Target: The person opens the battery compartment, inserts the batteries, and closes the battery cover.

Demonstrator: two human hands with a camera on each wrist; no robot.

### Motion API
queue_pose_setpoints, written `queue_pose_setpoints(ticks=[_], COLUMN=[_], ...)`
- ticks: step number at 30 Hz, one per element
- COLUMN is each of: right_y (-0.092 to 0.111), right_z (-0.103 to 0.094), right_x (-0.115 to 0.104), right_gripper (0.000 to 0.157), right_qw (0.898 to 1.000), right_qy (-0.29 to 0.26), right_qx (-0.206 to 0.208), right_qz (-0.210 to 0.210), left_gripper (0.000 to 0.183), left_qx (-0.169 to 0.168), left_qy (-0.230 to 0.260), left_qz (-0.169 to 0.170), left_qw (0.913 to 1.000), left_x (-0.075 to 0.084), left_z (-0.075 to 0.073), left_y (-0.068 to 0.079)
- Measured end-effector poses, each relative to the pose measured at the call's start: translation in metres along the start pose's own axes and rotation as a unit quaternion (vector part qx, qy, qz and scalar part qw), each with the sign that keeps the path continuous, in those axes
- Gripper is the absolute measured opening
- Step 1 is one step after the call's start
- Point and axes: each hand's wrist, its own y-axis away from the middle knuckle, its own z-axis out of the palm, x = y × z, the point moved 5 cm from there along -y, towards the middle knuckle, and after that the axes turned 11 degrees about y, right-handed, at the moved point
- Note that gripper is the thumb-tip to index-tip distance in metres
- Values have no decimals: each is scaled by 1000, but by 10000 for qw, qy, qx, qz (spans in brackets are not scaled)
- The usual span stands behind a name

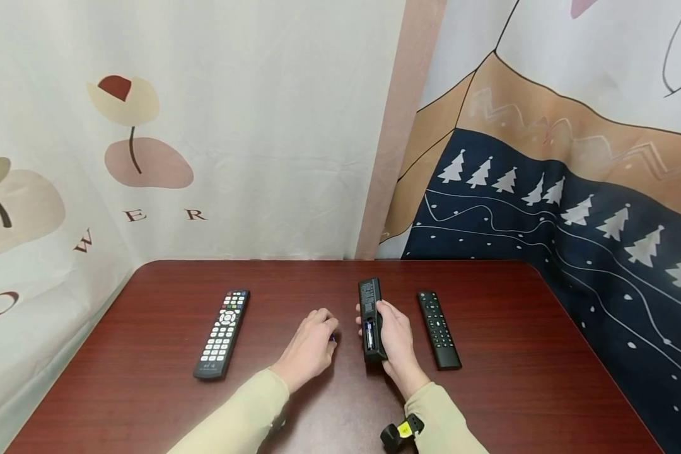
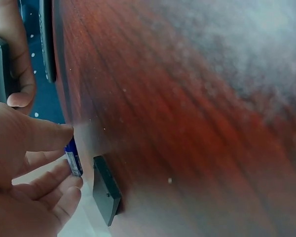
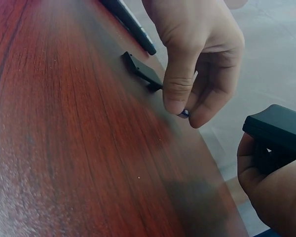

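Observation:
My left hand (image 1: 312, 347) pinches a small blue battery (image 2: 73, 157) between thumb and fingers, low over the table and left of the other hand. Held in my right hand (image 1: 398, 337) is a black remote control (image 1: 370, 296), its back turned up toward the head camera. The battery compartment lies uncovered near its lower end, and a battery (image 1: 369, 336) shows inside. A black battery cover (image 2: 106, 192) rests on the table beyond the left hand in the left wrist view; in the head view the left hand hides it.
On the left of the dark red table (image 1: 488, 403) lies a remote with white buttons (image 1: 221, 334). A slimmer black remote (image 1: 439, 331) lies just right of my right hand. Printed cloth (image 1: 261, 126) hangs behind the table's far edge.

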Motion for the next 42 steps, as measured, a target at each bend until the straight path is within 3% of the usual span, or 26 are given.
queue_pose_setpoints(ticks=[23,42], right_y=[1,-1], right_z=[1,2], right_x=[0,-2], right_gripper=[41,41], right_qw=[9999,9998], right_qy=[-38,-119], right_qx=[-104,-132], right_qz=[71,106], left_gripper=[20,20], left_qx=[418,629], left_qy=[782,1144], left_qz=[39,469], left_qw=[9961,9903], left_x=[13,33], left_z=[-8,-18], left_y=[0,-4])
